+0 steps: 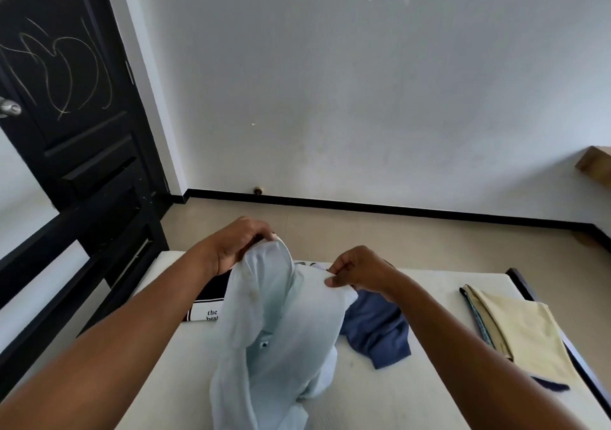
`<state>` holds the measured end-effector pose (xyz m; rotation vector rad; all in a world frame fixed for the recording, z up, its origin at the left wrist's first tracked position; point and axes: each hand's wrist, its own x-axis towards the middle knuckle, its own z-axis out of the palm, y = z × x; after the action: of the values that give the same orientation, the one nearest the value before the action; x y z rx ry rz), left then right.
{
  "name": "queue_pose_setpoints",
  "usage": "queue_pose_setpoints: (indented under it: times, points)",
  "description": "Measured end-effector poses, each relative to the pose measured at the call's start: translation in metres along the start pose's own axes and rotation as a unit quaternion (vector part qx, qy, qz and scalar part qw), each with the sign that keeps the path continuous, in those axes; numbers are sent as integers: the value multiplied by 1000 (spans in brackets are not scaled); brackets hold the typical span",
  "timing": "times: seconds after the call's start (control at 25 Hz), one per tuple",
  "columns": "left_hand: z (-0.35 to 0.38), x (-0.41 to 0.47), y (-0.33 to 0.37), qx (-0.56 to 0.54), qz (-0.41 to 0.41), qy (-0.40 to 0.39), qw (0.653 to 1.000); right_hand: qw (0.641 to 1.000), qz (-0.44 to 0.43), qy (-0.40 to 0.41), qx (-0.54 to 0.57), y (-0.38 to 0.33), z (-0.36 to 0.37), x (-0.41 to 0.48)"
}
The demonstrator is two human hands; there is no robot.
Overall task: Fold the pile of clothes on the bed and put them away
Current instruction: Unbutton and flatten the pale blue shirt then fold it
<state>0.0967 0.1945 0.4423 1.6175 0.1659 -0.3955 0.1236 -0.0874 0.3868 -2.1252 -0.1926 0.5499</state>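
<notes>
Pale blue shirt (281,323) hangs over the bed's (413,393) middle, pinched by left hand (238,247) and right hand (358,272) along its top edge, apparently to spread it for folding.

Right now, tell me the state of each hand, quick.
Left hand: closed, gripping the top of the pale blue shirt, lifted off the bed.
Right hand: closed, pinching another edge of the same shirt.
</notes>
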Motion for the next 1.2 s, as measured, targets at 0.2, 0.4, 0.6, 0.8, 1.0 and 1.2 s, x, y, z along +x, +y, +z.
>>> queue_pose_setpoints:
  times: [0.2, 0.4, 0.6, 0.8, 1.0, 1.2]
  points:
    - [-7, 11, -11, 95, -19, -15, 995, 985, 25, -29, 170, -13, -4, -4]
    - [-8, 16, -19, 164, 7, -29, 986, 987, 76, -110, 92, -10, 4, -8]
    - [4, 23, -46, 208, 78, 94, 971, 970, 109, -129, 173, -4, 20, -7]
    - [14, 18, -60, 323, 148, 164, 920, 873, 49, -49, 483, -21, 6, 10]
    - [11, 13, -62, 431, 178, 148, 872, 839, -9, -36, 543, -38, -17, 7]
    - [16, 14, -35, 214, 154, 223, 938, 866, 45, -34, 497, -33, -6, 4]
